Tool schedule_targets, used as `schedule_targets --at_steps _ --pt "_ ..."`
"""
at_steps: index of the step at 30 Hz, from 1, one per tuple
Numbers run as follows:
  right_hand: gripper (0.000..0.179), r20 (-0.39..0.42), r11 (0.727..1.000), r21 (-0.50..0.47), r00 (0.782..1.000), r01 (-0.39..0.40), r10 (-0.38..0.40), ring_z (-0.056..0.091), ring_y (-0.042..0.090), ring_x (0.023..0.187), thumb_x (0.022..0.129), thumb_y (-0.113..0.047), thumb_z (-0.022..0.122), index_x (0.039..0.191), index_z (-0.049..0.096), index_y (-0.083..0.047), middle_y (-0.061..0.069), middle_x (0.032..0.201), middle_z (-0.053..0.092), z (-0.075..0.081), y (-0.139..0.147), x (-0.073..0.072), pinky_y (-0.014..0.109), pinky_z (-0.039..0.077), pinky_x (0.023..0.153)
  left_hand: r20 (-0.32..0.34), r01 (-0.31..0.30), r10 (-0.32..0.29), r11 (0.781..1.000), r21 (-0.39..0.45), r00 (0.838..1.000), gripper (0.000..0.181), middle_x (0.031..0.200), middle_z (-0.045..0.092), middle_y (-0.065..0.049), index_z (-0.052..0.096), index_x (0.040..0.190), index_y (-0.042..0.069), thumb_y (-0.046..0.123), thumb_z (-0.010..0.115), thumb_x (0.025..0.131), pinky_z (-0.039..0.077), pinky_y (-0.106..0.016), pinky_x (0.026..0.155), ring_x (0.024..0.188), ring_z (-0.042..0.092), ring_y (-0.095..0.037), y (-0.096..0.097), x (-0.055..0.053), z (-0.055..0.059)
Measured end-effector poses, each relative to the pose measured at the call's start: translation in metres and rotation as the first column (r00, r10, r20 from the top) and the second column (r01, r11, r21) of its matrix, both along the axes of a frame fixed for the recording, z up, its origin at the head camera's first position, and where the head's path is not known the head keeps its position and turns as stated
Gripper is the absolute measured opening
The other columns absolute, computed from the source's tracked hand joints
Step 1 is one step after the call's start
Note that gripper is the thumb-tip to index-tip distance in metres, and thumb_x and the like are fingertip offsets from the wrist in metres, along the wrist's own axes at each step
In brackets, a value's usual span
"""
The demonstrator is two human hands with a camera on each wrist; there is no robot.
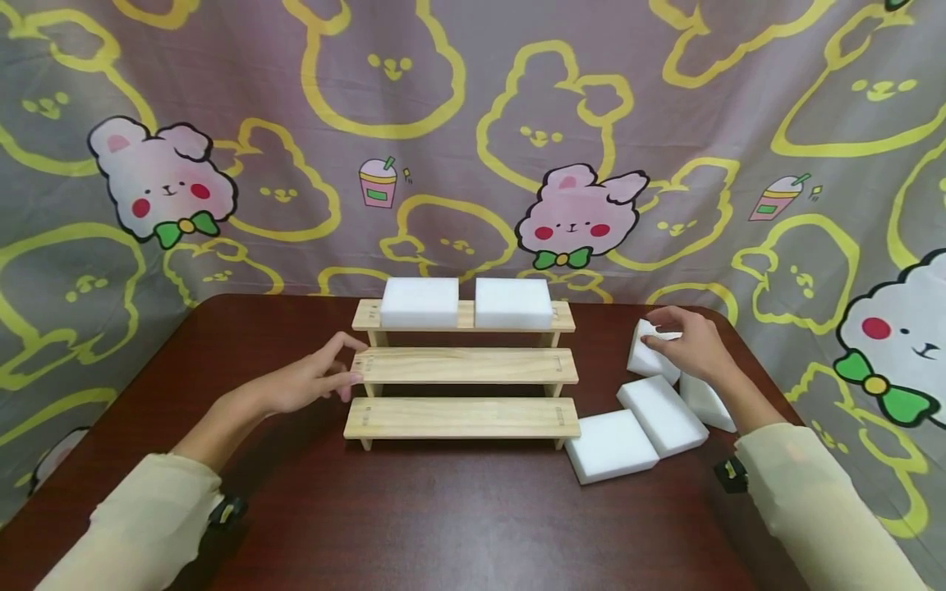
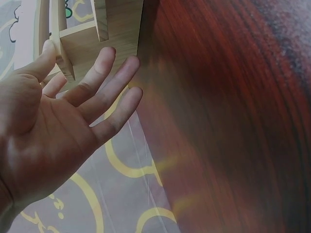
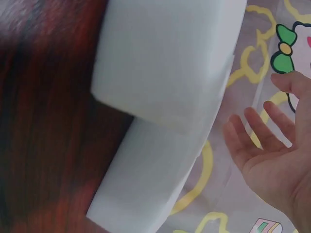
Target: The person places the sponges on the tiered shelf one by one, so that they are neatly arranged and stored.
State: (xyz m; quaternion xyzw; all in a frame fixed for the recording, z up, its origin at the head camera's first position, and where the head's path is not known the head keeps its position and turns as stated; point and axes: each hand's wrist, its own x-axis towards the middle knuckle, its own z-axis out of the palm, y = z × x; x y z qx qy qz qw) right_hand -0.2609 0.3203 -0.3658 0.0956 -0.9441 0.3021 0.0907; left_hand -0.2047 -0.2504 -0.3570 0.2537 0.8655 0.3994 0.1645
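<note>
A three-tier wooden display rack point(image 1: 461, 365) stands on the table, two white foam blocks point(image 1: 420, 302) side by side on its top tier. At the left end of the middle tier is my left hand point(image 1: 306, 382). Its thumb and index finger hold the board's end, while its other fingers point(image 2: 114, 116) extend loosely. My right hand point(image 1: 691, 345) hovers over the farthest loose white foam block point(image 1: 641, 357), partly covering it. In the right wrist view that hand point(image 3: 277, 155) has its fingers spread, with nothing between them.
More white foam blocks point(image 1: 612, 446) lie together to the right of the rack, one partly under my right forearm. They loom large as a foam block point(image 3: 160, 58) in the right wrist view. A patterned curtain point(image 1: 458, 148) hangs behind the dark table point(image 1: 458, 517).
</note>
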Motion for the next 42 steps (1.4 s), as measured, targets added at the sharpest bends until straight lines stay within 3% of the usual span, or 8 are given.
schedule_targets --at_steps 10,14,19,24,28,35,42 --pt "0.045 0.075 1.000 0.024 0.997 -0.011 0.009 0.063 0.049 0.117 0.094 -0.013 0.076 0.131 0.060 0.008 0.033 0.125 0.065 -0.007 0.003 -0.003 0.057 0.053 0.089 0.018 -0.005 0.005 1.000 -0.014 1.000 0.047 0.085 0.064 -0.012 0.024 0.145 0.003 0.019 0.052 0.111 0.049 -0.047 0.080 0.087 0.064 -0.034 0.001 0.000 0.002" --pt "0.042 0.087 0.999 0.017 0.995 -0.051 0.049 0.064 0.049 0.115 0.094 -0.007 0.074 0.130 0.061 0.007 0.031 0.123 0.066 -0.011 -0.001 -0.006 0.056 0.054 0.088 0.016 -0.006 0.006 1.000 -0.017 1.000 0.047 0.085 0.064 -0.012 0.025 0.145 0.004 0.019 0.052 0.111 0.050 -0.046 0.080 0.087 0.065 -0.033 0.001 0.000 0.001" --pt "0.042 0.088 0.994 0.009 0.991 -0.105 0.104 0.062 0.049 0.118 0.092 -0.003 0.075 0.131 0.061 0.006 0.030 0.123 0.067 -0.011 -0.006 -0.006 0.061 0.049 0.097 0.022 -0.006 0.006 1.000 -0.011 1.000 0.046 0.084 0.064 -0.011 0.025 0.145 0.004 0.018 0.052 0.111 0.050 -0.048 0.080 0.086 0.065 -0.032 0.001 0.000 0.000" --pt "0.048 0.063 0.997 0.075 0.998 -0.021 0.016 0.058 0.051 0.118 0.091 -0.015 0.080 0.130 0.061 0.007 0.033 0.128 0.063 -0.008 -0.010 -0.004 0.064 0.046 0.095 0.020 -0.007 0.007 1.000 -0.011 1.000 0.046 0.084 0.064 -0.011 0.025 0.145 0.004 0.018 0.052 0.111 0.050 -0.048 0.080 0.086 0.065 -0.032 0.001 0.000 0.000" --pt "0.063 0.119 0.990 0.135 0.991 0.049 -0.065 0.057 0.049 0.112 0.089 -0.028 0.082 0.133 0.055 0.008 0.036 0.126 0.058 -0.007 -0.012 -0.004 0.061 0.047 0.090 0.021 -0.004 0.005 1.000 -0.010 1.000 0.046 0.084 0.064 -0.011 0.025 0.146 0.004 0.018 0.052 0.111 0.049 -0.048 0.081 0.086 0.065 -0.032 0.001 0.000 0.001" --pt "0.079 0.184 0.981 0.183 0.983 -0.058 0.024 0.053 0.050 0.117 0.084 -0.029 0.089 0.141 0.049 0.010 0.038 0.134 0.052 -0.008 -0.016 -0.009 0.064 0.044 0.095 0.015 -0.004 0.004 1.000 0.000 1.000 0.045 0.083 0.064 -0.013 0.025 0.145 0.004 0.017 0.052 0.111 0.049 -0.048 0.079 0.085 0.064 -0.033 0.000 0.000 0.001" --pt "0.075 0.182 0.974 0.176 0.977 -0.145 0.113 0.052 0.047 0.117 0.079 -0.016 0.092 0.140 0.054 0.004 0.034 0.141 0.051 -0.007 -0.023 -0.009 0.063 0.043 0.095 0.009 0.001 -0.001 1.000 -0.008 1.000 0.045 0.083 0.064 -0.012 0.025 0.144 0.003 0.017 0.052 0.111 0.048 -0.047 0.078 0.085 0.064 -0.033 0.000 0.000 0.001"
